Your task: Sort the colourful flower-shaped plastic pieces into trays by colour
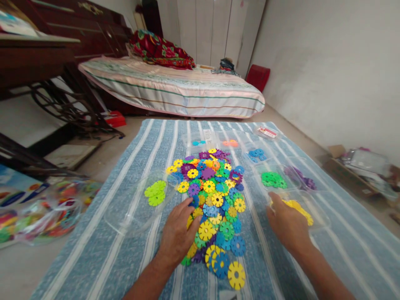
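A mixed pile of notched plastic discs [217,200] in yellow, blue, green, purple and orange lies on the striped cloth. My left hand [179,227] rests at the pile's left side, open, thumb and fingers apart over the discs. On the right, my right hand [289,223] is over a clear tray with yellow discs [298,209]. Its fingers are drawn together and point down; what they hold, if anything, is hidden. Just beyond it are green discs [273,180] and purple discs [301,177] in clear trays. Lime-green discs [156,193] lie in a clear tray left of the pile.
Clear trays with blue discs [257,155], orange discs [230,143] and light-blue discs [198,143] line the far side. A small red-and-white box [267,132] sits at the far right corner. Bags of colourful pieces [53,212] lie on the floor at left. A bed [175,91] stands behind.
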Demonstrator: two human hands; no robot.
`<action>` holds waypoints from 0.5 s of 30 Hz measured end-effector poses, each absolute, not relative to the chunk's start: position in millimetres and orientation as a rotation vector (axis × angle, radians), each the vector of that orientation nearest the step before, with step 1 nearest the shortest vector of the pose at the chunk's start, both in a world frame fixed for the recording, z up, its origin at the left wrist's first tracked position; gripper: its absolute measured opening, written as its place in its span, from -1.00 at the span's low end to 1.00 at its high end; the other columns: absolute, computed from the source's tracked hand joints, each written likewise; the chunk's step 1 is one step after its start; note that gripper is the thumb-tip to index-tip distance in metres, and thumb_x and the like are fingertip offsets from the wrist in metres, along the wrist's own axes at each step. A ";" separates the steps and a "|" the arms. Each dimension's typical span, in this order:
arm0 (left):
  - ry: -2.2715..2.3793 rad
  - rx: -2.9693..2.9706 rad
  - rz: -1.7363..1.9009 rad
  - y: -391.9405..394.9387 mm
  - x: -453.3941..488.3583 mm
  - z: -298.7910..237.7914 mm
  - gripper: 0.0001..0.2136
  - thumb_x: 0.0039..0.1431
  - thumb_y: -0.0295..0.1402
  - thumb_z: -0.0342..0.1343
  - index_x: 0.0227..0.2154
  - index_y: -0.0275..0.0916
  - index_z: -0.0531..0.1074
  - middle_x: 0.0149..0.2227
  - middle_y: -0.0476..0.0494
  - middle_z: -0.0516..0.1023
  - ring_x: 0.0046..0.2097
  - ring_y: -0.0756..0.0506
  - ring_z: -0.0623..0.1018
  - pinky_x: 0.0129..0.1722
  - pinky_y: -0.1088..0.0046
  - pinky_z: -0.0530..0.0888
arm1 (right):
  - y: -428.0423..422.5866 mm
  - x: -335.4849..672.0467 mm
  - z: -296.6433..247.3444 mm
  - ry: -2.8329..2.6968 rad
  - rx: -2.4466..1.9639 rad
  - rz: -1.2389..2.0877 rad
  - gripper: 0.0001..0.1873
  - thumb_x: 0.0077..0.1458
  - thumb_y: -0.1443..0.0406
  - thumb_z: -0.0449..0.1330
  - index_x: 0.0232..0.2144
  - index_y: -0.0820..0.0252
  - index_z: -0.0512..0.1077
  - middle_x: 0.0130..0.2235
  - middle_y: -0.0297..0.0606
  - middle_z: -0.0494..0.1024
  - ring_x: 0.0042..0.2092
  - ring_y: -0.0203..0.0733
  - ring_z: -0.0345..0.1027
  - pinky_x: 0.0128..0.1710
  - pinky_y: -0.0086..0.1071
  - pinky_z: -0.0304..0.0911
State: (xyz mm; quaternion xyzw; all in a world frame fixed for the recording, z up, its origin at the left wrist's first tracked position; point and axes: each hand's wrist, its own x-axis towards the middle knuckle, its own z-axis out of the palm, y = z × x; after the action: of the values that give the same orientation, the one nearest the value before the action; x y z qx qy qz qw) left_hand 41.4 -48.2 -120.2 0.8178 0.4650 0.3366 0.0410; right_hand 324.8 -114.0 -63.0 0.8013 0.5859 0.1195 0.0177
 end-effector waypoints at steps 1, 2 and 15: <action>1.423 2.500 1.030 -48.2 41.3 -120.7 -0.87 0.13 -0.31 0.03 -0.31 -0.24 0.36 -0.03 -0.28 0.45 0.00 -0.18 0.45 -0.02 0.19 0.43 | -115.1 322.3 -61.0 1.851 2.495 0.419 -0.68 0.16 0.25 -0.01 -0.06 0.23 0.32 -0.35 -0.17 0.55 -0.35 -0.10 0.43 -0.40 -0.37 0.14; 1.422 2.496 1.028 -48.1 41.1 -121.2 -0.87 0.13 -0.30 0.03 -0.31 -0.24 0.36 -0.03 -0.28 0.45 0.00 -0.18 0.45 -0.02 0.20 0.43 | -116.1 318.7 -59.2 1.895 2.509 0.470 -0.70 0.16 0.23 -0.01 -0.12 0.24 0.36 -0.30 -0.13 0.53 -0.31 -0.09 0.42 -0.35 -0.34 0.17; 1.419 2.485 1.040 -47.3 41.2 -115.9 -0.87 0.13 -0.30 0.03 -0.32 -0.23 0.37 -0.05 -0.27 0.47 -0.02 -0.18 0.47 -0.04 0.20 0.44 | -91.1 257.4 -83.1 2.152 2.233 0.124 -0.72 0.14 0.46 -0.02 -0.13 0.26 0.37 -0.23 -0.13 0.45 -0.19 -0.11 0.29 -0.27 -0.32 0.13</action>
State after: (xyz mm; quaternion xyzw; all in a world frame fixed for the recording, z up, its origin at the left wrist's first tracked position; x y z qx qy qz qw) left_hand 41.2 -47.3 -115.9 0.8152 0.4655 0.3412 0.0484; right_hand 257.4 -91.1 -83.1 0.7195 0.6931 0.0399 0.0190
